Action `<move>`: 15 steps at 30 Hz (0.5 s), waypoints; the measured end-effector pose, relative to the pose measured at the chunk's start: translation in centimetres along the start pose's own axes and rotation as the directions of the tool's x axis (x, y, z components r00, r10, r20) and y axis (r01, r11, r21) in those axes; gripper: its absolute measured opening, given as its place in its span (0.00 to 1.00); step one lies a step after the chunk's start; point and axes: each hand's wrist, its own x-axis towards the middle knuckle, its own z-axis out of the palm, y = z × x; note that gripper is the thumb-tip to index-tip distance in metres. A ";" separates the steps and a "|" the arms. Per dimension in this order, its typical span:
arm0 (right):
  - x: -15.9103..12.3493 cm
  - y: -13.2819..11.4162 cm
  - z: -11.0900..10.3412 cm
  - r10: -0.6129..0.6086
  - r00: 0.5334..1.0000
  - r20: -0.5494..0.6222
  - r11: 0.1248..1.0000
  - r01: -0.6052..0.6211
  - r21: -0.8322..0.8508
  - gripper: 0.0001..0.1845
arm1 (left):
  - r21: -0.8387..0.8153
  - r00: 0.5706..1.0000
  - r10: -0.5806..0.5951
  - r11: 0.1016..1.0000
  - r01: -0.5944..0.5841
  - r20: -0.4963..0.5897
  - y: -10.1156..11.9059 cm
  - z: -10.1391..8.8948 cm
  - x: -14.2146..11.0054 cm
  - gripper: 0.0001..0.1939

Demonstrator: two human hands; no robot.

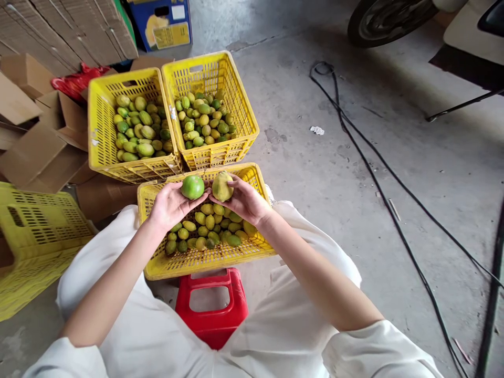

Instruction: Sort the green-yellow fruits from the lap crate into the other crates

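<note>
My left hand grips a round, glossy green citrus fruit between thumb and fingers. Beside it, my right hand holds a yellowish-green lemon with a blotchy skin. The two fruits are side by side with a small gap, and my fingertips almost meet beneath them. Both hands are above a yellow plastic crate between my knees. Several green and yellow lemons lie on the bottom of that crate, partly hidden by my hands.
Two more yellow crates of lemons, the left crate and the right crate, stand just beyond. A red stool is below me. Cardboard boxes and another crate crowd the left. Black cables cross the floor at right, near a vehicle wheel.
</note>
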 end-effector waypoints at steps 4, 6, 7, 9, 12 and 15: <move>-0.3 0.2 0.2 0.013 1.000 -0.009 0.997 -0.014 -0.075 0.21 | 0.109 1.000 0.003 0.994 -0.007 0.031 -0.2 -0.6 0.4 0.08; -0.5 0.2 0.2 0.034 0.998 0.045 0.993 -0.029 -0.117 0.22 | 0.157 1.000 -0.022 0.987 0.019 0.014 -0.4 -0.7 0.5 0.07; -0.5 0.2 0.2 0.039 0.997 0.072 0.991 -0.029 -0.133 0.21 | 0.168 1.000 -0.031 0.985 0.030 0.003 -0.4 -0.7 0.6 0.07; -0.4 0.2 0.1 0.046 0.995 0.091 0.989 -0.033 -0.143 0.18 | 0.155 0.999 -0.034 0.987 0.035 -0.006 -0.4 -0.6 0.5 0.09; -0.3 0.0 0.0 0.049 0.997 0.066 0.996 -0.044 -0.077 0.14 | 0.080 1.000 -0.017 0.997 0.018 -0.005 -0.3 -0.3 0.5 0.10; -0.2 -0.3 0.0 0.047 0.994 0.103 0.999 -0.047 -0.003 0.15 | 0.020 1.000 -0.014 1.000 0.014 -0.018 -0.1 -0.3 0.5 0.12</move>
